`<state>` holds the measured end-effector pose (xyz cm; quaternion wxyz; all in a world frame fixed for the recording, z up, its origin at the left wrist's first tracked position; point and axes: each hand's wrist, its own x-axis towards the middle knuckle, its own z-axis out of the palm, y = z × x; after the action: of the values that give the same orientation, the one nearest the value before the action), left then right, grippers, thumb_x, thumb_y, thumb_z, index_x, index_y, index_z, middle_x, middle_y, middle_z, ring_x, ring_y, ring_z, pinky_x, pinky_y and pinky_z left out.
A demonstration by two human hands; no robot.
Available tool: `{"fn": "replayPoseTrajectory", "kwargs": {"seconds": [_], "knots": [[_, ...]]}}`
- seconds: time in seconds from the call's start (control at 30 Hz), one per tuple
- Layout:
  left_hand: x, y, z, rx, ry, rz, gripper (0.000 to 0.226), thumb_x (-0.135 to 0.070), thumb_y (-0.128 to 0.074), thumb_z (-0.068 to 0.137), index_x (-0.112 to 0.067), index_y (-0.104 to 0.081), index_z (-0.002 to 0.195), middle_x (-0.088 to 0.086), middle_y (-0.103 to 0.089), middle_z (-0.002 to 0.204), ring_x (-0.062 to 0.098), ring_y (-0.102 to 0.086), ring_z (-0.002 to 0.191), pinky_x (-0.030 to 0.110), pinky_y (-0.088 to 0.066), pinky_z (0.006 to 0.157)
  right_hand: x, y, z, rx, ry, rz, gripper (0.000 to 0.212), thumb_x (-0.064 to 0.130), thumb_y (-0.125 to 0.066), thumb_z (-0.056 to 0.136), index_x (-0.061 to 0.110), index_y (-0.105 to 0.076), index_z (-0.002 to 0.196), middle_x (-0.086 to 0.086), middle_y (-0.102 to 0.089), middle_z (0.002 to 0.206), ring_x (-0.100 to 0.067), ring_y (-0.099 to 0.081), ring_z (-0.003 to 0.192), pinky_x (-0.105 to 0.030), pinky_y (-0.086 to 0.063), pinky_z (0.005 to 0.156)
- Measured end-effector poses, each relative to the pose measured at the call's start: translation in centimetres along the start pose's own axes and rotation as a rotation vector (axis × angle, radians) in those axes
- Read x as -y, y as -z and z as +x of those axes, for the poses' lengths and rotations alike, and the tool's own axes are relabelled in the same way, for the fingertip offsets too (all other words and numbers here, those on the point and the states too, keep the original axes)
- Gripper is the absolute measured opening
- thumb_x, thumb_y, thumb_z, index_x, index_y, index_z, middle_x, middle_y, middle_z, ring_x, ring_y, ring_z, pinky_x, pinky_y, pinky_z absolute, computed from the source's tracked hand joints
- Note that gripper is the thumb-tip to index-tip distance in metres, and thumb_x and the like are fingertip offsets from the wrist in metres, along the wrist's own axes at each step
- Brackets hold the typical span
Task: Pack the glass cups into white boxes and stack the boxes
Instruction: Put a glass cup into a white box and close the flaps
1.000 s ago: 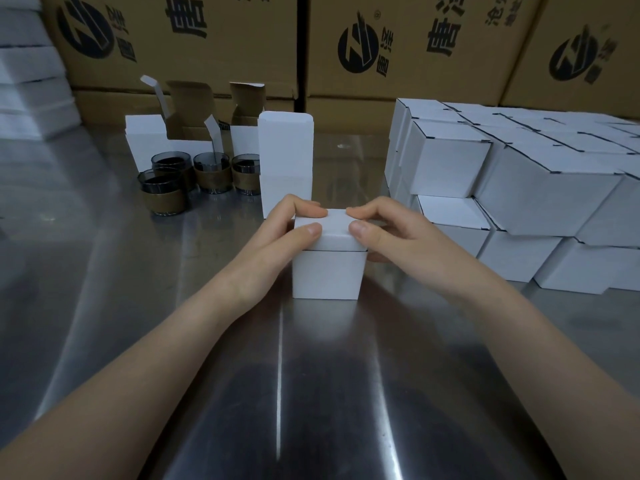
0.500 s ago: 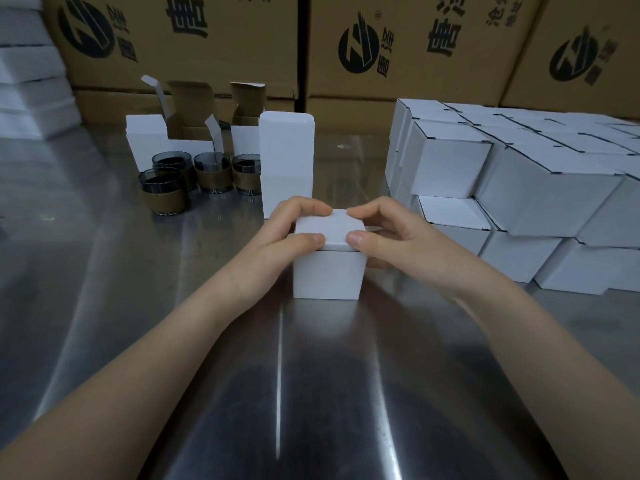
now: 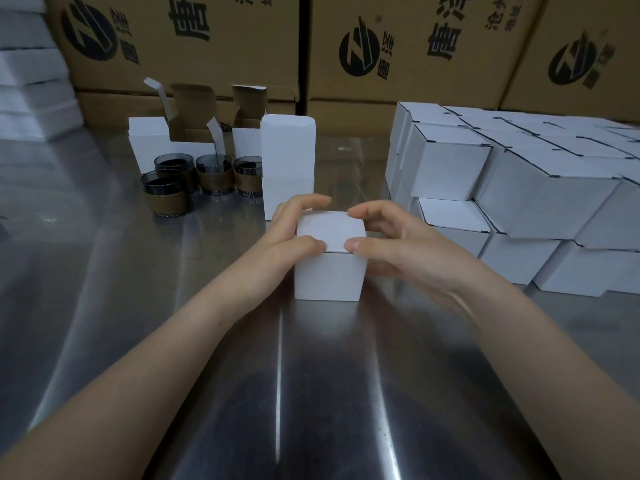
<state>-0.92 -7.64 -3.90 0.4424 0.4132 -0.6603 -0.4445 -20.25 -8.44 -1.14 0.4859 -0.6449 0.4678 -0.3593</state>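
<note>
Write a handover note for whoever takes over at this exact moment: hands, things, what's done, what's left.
Hands: the left hand and right hand both pinch the top edges of the small white cardboard box. Its lid is closed and its contents are unseen. It stands on the steel table.
Done: a two-layer stack of closed white boxes sits at the right.
Left: add this box to the stack. Four dark glass cups with brown sleeves wait unpacked at the far left, in front of the open white boxes.
</note>
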Motion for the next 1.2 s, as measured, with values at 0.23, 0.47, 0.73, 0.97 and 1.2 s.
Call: {"fn": "replayPoseTrajectory", "kwargs": {"seconds": [0.23, 0.47, 0.73, 0.97, 1.2], "knots": [[1.2, 1.7, 0.2, 0.081, 0.095, 0.041, 0.099, -0.058, -0.075, 0.056, -0.051, -0.022, 0.138, -0.013, -0.053, 0.13, -0.001, -0.058, 0.112, 0.009, -0.047, 0.085, 0.0, -0.4, -0.5, -0.059, 0.024, 0.024, 0.027, 0.013, -0.073, 0.084, 0.024, -0.063, 0.108, 0.002, -0.063, 0.119, -0.019, -0.065, 0.107, -0.042, -0.054, 0.094], [2.0, 1.6, 0.4, 0.07, 0.089, 0.125, 0.083, -0.031, -0.089, 0.055, -0.045, -0.041, 0.121, -0.021, -0.06, 0.12, -0.006, -0.06, 0.107, 0.016, -0.053, 0.082, -0.1, -1.2, -1.2, -0.267, 0.165, -0.22, 0.014, 0.024, -0.075, 0.082, 0.031, -0.069, 0.091, 0.006, -0.064, 0.106, -0.005, -0.062, 0.086, -0.027, -0.053, 0.081], [2.3, 0.5, 0.0, -0.168, -0.014, 0.241, 0.086, -0.051, -0.084, 0.045, -0.039, -0.048, 0.122, -0.029, -0.062, 0.11, -0.005, -0.061, 0.103, 0.02, -0.054, 0.082, -1.0, -4.5, -2.3, -0.442, 0.24, -0.544, 0.061, 0.069, -0.067, 0.062, 0.035, -0.051, 0.111, 0.014, -0.041, 0.107, -0.003, -0.049, 0.093, -0.015, -0.04, 0.072], [-0.2, -1.5, -0.7, -0.338, -0.192, 0.262, 0.073, -0.053, -0.084, 0.056, -0.067, -0.034, 0.107, -0.046, -0.048, 0.112, -0.022, -0.047, 0.108, -0.002, -0.04, 0.075, -0.3, -5.3, -2.6, -0.632, 0.425, -0.51, 0.064, 0.057, -0.073, 0.065, 0.025, -0.053, 0.117, 0.008, -0.04, 0.115, -0.009, -0.047, 0.112, 0.001, -0.036, 0.08], [-0.6, -2.9, -1.3, -0.245, -0.227, 0.294, 0.099, -0.056, -0.079, 0.069, -0.041, -0.022, 0.149, -0.02, -0.044, 0.135, -0.008, -0.044, 0.121, 0.014, -0.04, 0.099, 1.7, -3.0, -2.8, -0.933, 0.648, -0.411, 0.049, 0.04, -0.07, 0.069, 0.008, -0.064, 0.107, -0.01, -0.055, 0.111, -0.022, -0.053, 0.107, -0.047, -0.05, 0.081]]}}
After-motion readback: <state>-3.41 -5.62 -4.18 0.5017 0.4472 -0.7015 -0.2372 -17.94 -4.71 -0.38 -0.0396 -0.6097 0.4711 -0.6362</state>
